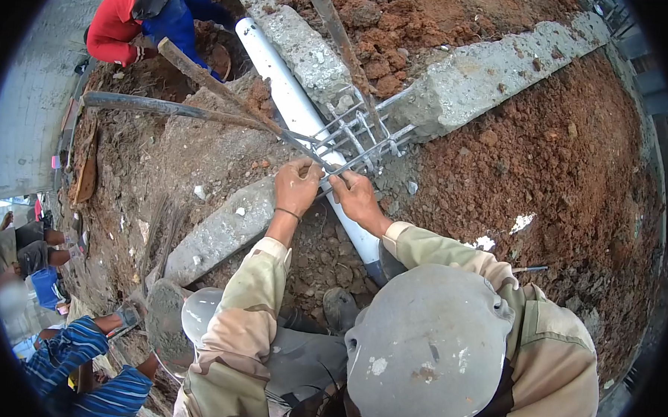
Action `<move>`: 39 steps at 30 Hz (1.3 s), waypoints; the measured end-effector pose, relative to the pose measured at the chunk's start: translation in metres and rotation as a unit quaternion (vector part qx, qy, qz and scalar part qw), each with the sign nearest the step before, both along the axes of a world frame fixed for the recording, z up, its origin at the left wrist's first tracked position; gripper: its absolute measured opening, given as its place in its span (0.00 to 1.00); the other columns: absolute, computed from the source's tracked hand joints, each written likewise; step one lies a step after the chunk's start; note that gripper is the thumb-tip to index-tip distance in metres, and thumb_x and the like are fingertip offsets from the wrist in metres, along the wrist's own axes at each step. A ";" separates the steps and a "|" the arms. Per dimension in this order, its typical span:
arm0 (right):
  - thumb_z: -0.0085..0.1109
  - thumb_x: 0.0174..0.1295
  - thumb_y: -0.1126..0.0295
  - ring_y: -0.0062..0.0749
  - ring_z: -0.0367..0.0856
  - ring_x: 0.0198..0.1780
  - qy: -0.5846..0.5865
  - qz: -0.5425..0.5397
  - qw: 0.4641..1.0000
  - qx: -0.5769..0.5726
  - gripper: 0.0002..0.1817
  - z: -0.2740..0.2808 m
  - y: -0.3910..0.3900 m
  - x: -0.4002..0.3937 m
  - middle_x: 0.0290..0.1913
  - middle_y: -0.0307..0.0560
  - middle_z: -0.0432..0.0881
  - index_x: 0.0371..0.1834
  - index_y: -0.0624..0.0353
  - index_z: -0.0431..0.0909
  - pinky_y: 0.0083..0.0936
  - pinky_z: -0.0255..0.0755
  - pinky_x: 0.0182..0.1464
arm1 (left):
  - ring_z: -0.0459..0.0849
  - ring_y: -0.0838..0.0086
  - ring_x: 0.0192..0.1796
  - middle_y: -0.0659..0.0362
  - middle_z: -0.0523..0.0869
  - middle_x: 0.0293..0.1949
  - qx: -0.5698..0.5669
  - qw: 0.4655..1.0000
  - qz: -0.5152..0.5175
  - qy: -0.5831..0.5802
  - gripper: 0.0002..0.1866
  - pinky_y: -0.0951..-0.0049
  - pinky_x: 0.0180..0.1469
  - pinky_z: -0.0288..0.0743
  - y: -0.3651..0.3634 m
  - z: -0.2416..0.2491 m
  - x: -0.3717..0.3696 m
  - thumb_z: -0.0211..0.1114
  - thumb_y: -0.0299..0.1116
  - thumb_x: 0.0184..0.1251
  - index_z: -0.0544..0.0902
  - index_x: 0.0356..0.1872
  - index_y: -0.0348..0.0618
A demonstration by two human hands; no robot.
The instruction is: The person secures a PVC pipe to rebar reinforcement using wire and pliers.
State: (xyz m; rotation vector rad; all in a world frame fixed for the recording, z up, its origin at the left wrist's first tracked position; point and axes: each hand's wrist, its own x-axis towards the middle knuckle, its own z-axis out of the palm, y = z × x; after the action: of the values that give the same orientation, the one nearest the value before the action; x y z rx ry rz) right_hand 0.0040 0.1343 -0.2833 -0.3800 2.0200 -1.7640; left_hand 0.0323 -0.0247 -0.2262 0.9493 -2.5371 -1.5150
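Note:
My left hand [298,186] and my right hand [357,200] are close together at a joint of the steel rebar cage [356,139]. Both are closed, fingertips pinched against the bars; whatever lies between them is too small or hidden to make out. Bare bars span the gap between broken concrete beams [466,84]. A white plastic pipe [284,79] runs diagonally under the cage and below my hands. Long bent bars [167,108] stick out to the left of the joint, and another bar [341,41] rises above the cage.
A grey hard hat [428,347] fills the bottom foreground. Another concrete beam [225,230] lies at lower left. Reddish soil [545,158] heaps on the right. A person in red and blue [133,17] bends over a hole at upper left. Other people's legs [82,354] show at lower left.

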 end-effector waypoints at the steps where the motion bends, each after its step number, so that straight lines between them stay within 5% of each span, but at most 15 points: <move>1: 0.57 0.77 0.53 0.27 0.75 0.23 -0.003 0.001 1.000 0.002 0.25 -0.002 0.000 0.000 0.19 0.42 0.78 0.26 0.62 0.79 0.33 0.70 0.30 | 0.93 0.58 0.39 0.46 0.93 0.35 -0.065 0.997 -0.039 -0.013 0.09 0.63 0.45 0.82 0.006 0.016 0.001 0.70 0.31 0.69 0.90 0.40 0.35; 3: 0.57 0.77 0.53 0.27 0.75 0.23 -0.007 -0.002 1.000 0.004 0.26 -0.001 0.000 -0.001 0.19 0.42 0.78 0.26 0.62 0.79 0.33 0.70 0.29 | 0.93 0.58 0.40 0.45 0.93 0.36 -0.129 0.988 -0.081 -0.025 0.10 0.63 0.45 0.83 0.009 0.023 0.002 0.70 0.32 0.69 0.91 0.42 0.34; 5: 0.59 0.75 0.54 0.46 0.79 0.26 -0.025 0.006 1.000 0.003 0.22 0.003 0.003 -0.001 0.24 0.59 0.80 0.38 0.66 0.84 0.42 0.74 0.36 | 0.94 0.59 0.41 0.46 0.93 0.38 -0.187 0.977 -0.098 -0.034 0.10 0.62 0.46 0.83 0.008 0.018 0.004 0.69 0.29 0.68 0.92 0.44 0.35; 6: 0.59 0.75 0.54 0.46 0.79 0.26 -0.026 0.005 1.000 0.003 0.22 0.003 0.003 -0.001 0.24 0.59 0.80 0.38 0.66 0.84 0.42 0.74 0.36 | 0.94 0.59 0.41 0.46 0.93 0.38 -0.186 0.977 -0.099 -0.035 0.10 0.62 0.46 0.83 0.008 0.018 0.002 0.69 0.29 0.68 0.92 0.44 0.35; 9: 0.59 0.75 0.52 0.42 0.79 0.26 -0.032 0.017 0.999 0.015 0.23 0.004 0.004 -0.001 0.23 0.58 0.80 0.40 0.67 0.84 0.41 0.74 0.35 | 0.93 0.56 0.42 0.46 0.93 0.38 -0.137 0.986 -0.045 -0.088 0.08 0.60 0.48 0.83 0.005 0.017 -0.009 0.69 0.25 0.65 0.92 0.42 0.38; 15: 0.60 0.76 0.61 0.24 0.74 0.25 -0.124 -0.002 0.990 -0.062 0.17 0.016 0.004 0.004 0.22 0.42 0.80 0.41 0.67 0.84 0.30 0.69 0.31 | 0.93 0.58 0.38 0.47 0.92 0.31 -0.274 0.940 -0.170 -0.114 0.11 0.63 0.45 0.84 -0.012 0.006 -0.013 0.67 0.17 0.53 0.92 0.36 0.37; 18: 0.59 0.77 0.65 0.14 0.64 0.21 -0.229 -0.083 0.956 -0.166 0.18 0.009 0.005 0.009 0.21 0.33 0.74 0.27 0.62 0.79 0.22 0.58 0.24 | 0.93 0.56 0.37 0.46 0.91 0.30 -0.293 0.927 -0.199 -0.123 0.12 0.63 0.44 0.84 -0.013 0.008 -0.013 0.66 0.15 0.49 0.92 0.34 0.36; 20: 0.57 0.75 0.69 0.17 0.69 0.25 -0.199 -0.017 0.973 -0.119 0.14 0.000 0.014 0.003 0.22 0.37 0.78 0.35 0.69 0.83 0.24 0.63 0.29 | 0.91 0.49 0.46 0.44 0.91 0.37 -0.285 0.919 -0.217 -0.165 0.14 0.57 0.52 0.83 -0.012 0.006 -0.016 0.68 0.16 0.50 0.93 0.36 0.43; 27: 0.54 0.72 0.70 0.21 0.68 0.24 -0.150 -0.002 0.985 -0.090 0.14 0.006 0.017 -0.003 0.21 0.40 0.77 0.30 0.67 0.82 0.28 0.63 0.29 | 0.91 0.53 0.40 0.43 0.91 0.37 -0.236 0.892 -0.351 -0.161 0.16 0.62 0.45 0.82 -0.026 0.004 -0.021 0.62 0.17 0.51 0.94 0.37 0.41; 29: 0.54 0.71 0.70 0.24 0.68 0.25 -0.111 -0.007 0.989 -0.095 0.14 0.003 0.016 -0.003 0.21 0.42 0.77 0.29 0.67 0.80 0.30 0.64 0.31 | 0.90 0.49 0.45 0.44 0.92 0.41 -0.075 0.890 -0.359 -0.272 0.13 0.57 0.53 0.83 -0.025 0.009 -0.033 0.65 0.21 0.58 0.94 0.39 0.44; 31: 0.54 0.71 0.70 0.24 0.69 0.25 -0.119 -0.005 0.989 -0.092 0.15 -0.001 0.015 -0.005 0.21 0.42 0.76 0.28 0.67 0.80 0.30 0.64 0.32 | 0.90 0.50 0.40 0.46 0.91 0.32 -0.059 0.911 -0.327 -0.242 0.11 0.58 0.52 0.83 -0.004 0.015 -0.024 0.62 0.21 0.59 0.93 0.36 0.40; 33: 0.54 0.71 0.70 0.25 0.69 0.26 -0.128 -0.001 0.988 -0.090 0.15 -0.002 0.015 -0.008 0.22 0.43 0.76 0.27 0.67 0.79 0.30 0.65 0.33 | 0.89 0.52 0.47 0.44 0.91 0.42 -0.229 0.917 -0.207 -0.253 0.15 0.58 0.53 0.83 0.022 0.016 -0.005 0.62 0.20 0.61 0.90 0.47 0.34; 35: 0.54 0.71 0.71 0.25 0.69 0.26 -0.117 0.005 0.990 -0.085 0.15 0.002 0.017 -0.008 0.22 0.42 0.76 0.26 0.67 0.78 0.29 0.65 0.33 | 0.85 0.60 0.58 0.47 0.86 0.57 -0.376 0.916 -0.054 0.129 0.24 0.58 0.60 0.80 0.065 0.023 0.045 0.63 0.19 0.59 0.82 0.60 0.32; 38: 0.55 0.70 0.71 0.24 0.68 0.27 -0.158 -0.003 0.984 -0.087 0.14 0.011 0.017 -0.009 0.22 0.41 0.76 0.26 0.68 0.78 0.29 0.64 0.34 | 0.80 0.58 0.66 0.48 0.79 0.66 -0.216 0.971 0.091 0.037 0.28 0.53 0.62 0.78 0.110 0.009 0.096 0.67 0.25 0.66 0.74 0.68 0.32; 39: 0.55 0.70 0.71 0.24 0.68 0.27 -0.158 0.004 0.984 -0.084 0.14 0.009 0.017 -0.007 0.22 0.41 0.76 0.26 0.68 0.78 0.29 0.64 0.34 | 0.82 0.59 0.64 0.49 0.81 0.64 0.048 0.972 0.222 0.050 0.25 0.54 0.62 0.79 0.115 0.001 0.091 0.69 0.30 0.70 0.76 0.65 0.34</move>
State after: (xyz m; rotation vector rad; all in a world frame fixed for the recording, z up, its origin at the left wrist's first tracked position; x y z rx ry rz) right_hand -0.0026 0.1516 -0.2744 -0.1463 1.6542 -1.8629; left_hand 0.1235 0.0901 -0.2254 1.3061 -2.0139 -1.5062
